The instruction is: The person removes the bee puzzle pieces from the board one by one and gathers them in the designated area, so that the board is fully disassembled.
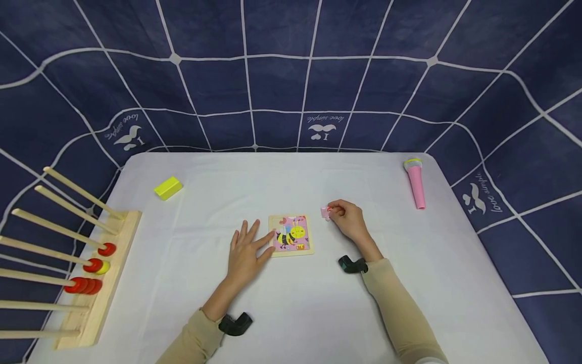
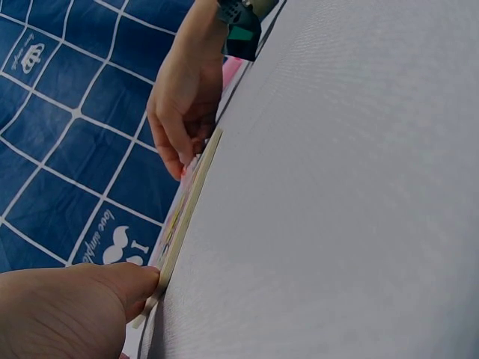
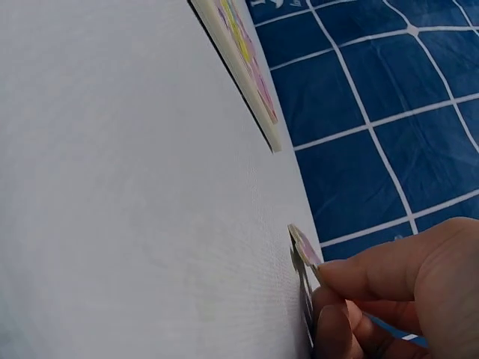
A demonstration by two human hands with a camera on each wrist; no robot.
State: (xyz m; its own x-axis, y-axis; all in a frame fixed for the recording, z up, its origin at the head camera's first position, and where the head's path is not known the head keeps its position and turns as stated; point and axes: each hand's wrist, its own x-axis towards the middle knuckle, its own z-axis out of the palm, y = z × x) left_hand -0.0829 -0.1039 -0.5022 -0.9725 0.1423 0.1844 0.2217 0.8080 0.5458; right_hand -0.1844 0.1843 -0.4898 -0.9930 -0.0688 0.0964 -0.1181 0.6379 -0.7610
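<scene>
A square wooden jigsaw puzzle [image 1: 292, 236] with a bee picture on pink lies flat on the white table. At its left edge, my left hand [image 1: 245, 254] lies with spread fingers, the index finger and thumb touching the frame. The left wrist view has the left thumb [image 2: 138, 283] against the puzzle's edge. To the right of the puzzle, my right hand [image 1: 349, 220] pinches a pink puzzle piece [image 1: 325, 213] between thumb and fingers. In the right wrist view the puzzle piece [image 3: 305, 247] is tilted, close to the tabletop; whether it touches is unclear.
A wooden bead abacus [image 1: 106, 288] with tall rods and several red and yellow beads stands along the left side. Farther back are a yellow block [image 1: 168, 188] and, at the right, a pink toy microphone [image 1: 416, 184]. A dark blue checked cloth [image 1: 282, 81] surrounds the table.
</scene>
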